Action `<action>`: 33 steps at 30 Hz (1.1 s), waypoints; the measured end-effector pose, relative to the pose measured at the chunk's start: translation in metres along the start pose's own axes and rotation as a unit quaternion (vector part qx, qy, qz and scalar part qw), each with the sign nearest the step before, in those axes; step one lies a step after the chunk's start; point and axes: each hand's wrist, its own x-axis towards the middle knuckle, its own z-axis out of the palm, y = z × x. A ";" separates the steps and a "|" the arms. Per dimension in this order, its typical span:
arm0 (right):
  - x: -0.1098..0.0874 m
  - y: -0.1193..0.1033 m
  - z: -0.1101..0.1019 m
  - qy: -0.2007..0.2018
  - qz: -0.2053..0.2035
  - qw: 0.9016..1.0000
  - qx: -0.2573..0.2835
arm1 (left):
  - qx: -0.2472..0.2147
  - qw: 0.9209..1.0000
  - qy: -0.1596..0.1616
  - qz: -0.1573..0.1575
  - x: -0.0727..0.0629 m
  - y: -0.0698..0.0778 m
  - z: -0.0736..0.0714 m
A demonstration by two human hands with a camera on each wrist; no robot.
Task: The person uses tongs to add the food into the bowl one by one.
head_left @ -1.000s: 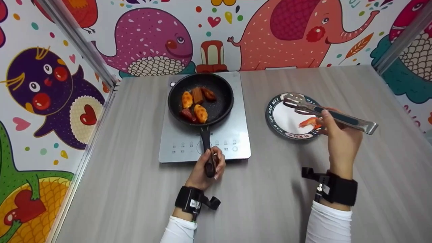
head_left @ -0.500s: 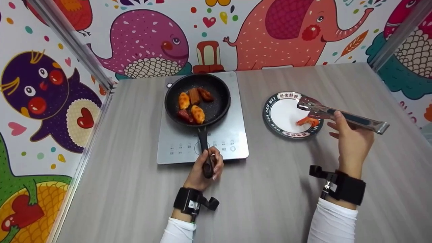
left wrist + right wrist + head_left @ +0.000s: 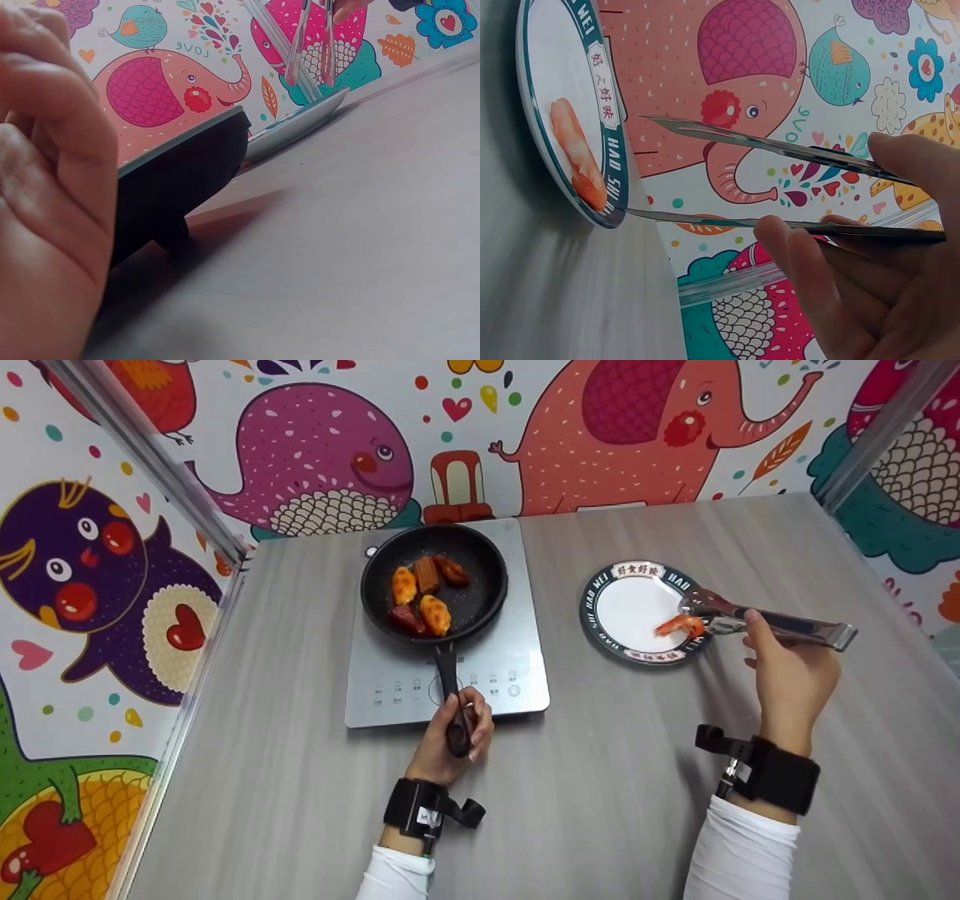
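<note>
My left hand (image 3: 451, 739) grips the black handle of a frying pan (image 3: 491, 604), which sits on a silver induction cooktop (image 3: 517, 660). Inside the pan lie several pieces of food, orange-yellow ones (image 3: 436, 615), a ridged brown one (image 3: 426, 575) and dark red ones (image 3: 406, 619). My right hand (image 3: 795, 682) holds metal tongs (image 3: 795, 625), their arms spread apart with nothing between them in the right wrist view. Their tips are by the right rim of a round plate (image 3: 630, 611), where an orange shrimp (image 3: 577, 154) lies.
A grey wood-grain table (image 3: 300, 780) carries the cooktop on the left and the plate on the right. Cartoon-printed walls (image 3: 472, 442) close off the back and left side, with a metal corner strip (image 3: 150, 457) at the left.
The tongs have moved right from above the plate to its right rim, uncovering the shrimp, and have come lower. The left hand keeps its grip on the pan, which stays on the cooktop.
</note>
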 end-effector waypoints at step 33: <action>-0.021 0.003 0.042 -0.074 -0.203 0.974 -0.075 | 0.001 1.000 0.005 -0.001 0.000 0.001 0.002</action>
